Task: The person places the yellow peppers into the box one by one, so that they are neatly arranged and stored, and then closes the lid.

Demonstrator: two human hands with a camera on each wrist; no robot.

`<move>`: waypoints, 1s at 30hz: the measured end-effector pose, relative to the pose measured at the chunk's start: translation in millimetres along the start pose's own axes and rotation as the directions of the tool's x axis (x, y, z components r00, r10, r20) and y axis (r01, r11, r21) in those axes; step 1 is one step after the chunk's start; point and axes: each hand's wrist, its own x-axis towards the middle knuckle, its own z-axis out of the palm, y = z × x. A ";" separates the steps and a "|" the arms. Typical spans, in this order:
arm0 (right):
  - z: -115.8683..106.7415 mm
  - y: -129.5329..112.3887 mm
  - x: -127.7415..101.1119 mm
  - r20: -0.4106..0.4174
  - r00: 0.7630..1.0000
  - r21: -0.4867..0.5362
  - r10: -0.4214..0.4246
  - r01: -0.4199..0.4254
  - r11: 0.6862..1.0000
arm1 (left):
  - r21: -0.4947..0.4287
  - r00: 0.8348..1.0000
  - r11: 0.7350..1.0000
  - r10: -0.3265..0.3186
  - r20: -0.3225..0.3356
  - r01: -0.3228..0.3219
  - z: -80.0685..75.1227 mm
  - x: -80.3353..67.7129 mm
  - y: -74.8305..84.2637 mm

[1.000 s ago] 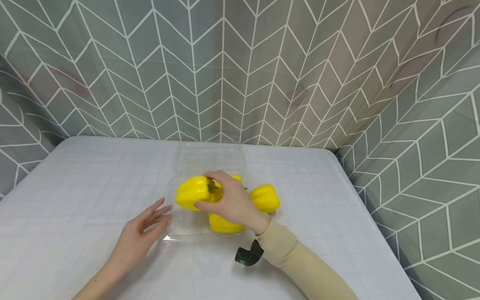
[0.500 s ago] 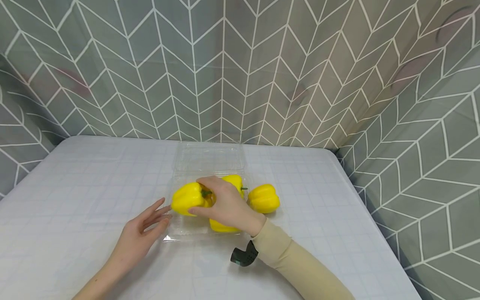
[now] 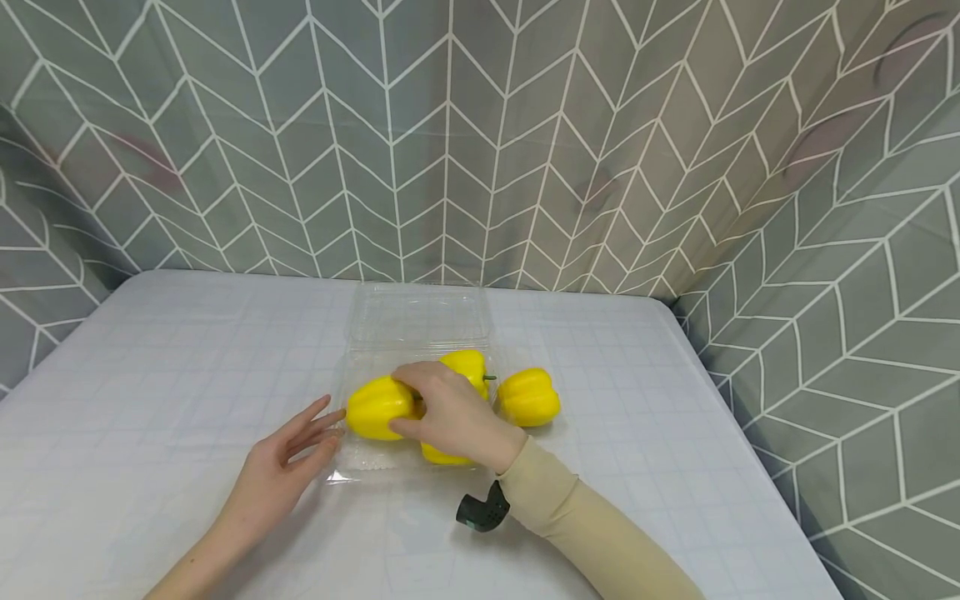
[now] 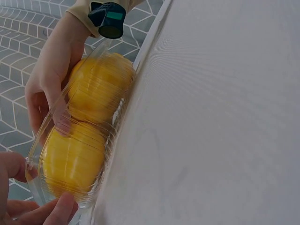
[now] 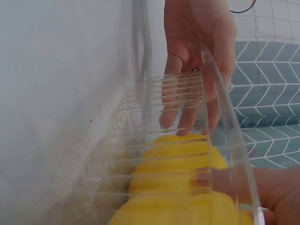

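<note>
Now the held pepper (image 3: 377, 410) sits lower in the container (image 3: 371, 461).

Grey chevron-patterned curtain (image 3: 420, 150) hangs behind a white-covered table (image 3: 195, 358).

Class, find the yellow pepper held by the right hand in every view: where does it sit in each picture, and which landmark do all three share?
Head: held pepper left of and below centre, at the right hand's fingertips.
Left wrist: held pepper lower left, behind clear plastic.
Right wrist: held pepper lower middle, behind clear plastic.
Shared landmark: the clear container, with the left hand at one end.
</note>
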 end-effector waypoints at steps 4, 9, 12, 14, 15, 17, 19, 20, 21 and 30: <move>-0.1 0.4 0.3 -0.007 1.000 -0.017 0.026 -0.026 1.000 | -0.011 1.000 1.000 0.017 -0.004 -0.017 0.8 0.0 -1.2; 0.1 0.3 3.3 -0.018 0.999 -0.029 0.042 -0.043 0.999 | -0.035 1.000 0.999 0.023 -0.006 -0.023 2.1 -0.4 -1.8; -0.5 0.4 6.6 -0.018 0.999 -0.029 0.045 -0.045 0.999 | -0.052 1.000 0.998 0.020 -0.005 -0.020 2.5 -0.7 -1.6; -1.0 0.5 9.0 -0.015 0.999 -0.026 0.051 -0.052 0.998 | -0.061 1.000 0.998 0.018 -0.002 -0.018 2.8 -0.8 -1.5; -1.3 0.5 10.1 -0.011 0.998 -0.022 0.056 -0.056 0.998 | -0.062 1.000 0.998 0.018 -0.001 -0.018 2.9 -0.7 -1.5; -1.6 0.4 12.7 -0.008 0.998 -0.017 0.068 -0.068 0.998 | -0.068 1.000 0.998 0.017 0.003 -0.017 2.9 -0.4 -1.7; -1.8 0.4 15.4 -0.007 0.997 -0.007 0.080 -0.080 0.997 | -0.068 1.000 0.998 0.019 0.006 -0.018 2.9 -0.1 -2.0; -1.7 0.5 16.6 -0.006 0.996 -0.002 0.087 -0.087 0.996 | -0.070 1.000 0.997 0.020 0.006 -0.020 2.8 0.0 -2.1; -1.8 0.6 17.7 -0.007 0.996 0.002 0.092 -0.092 0.996 | -0.072 1.000 0.997 0.020 0.007 -0.020 2.7 0.0 -2.0; -2.6 2.8 22.5 -0.013 0.993 0.009 0.116 -0.116 0.993 | -0.073 1.000 0.997 0.019 0.001 -0.019 1.4 0.0 -1.8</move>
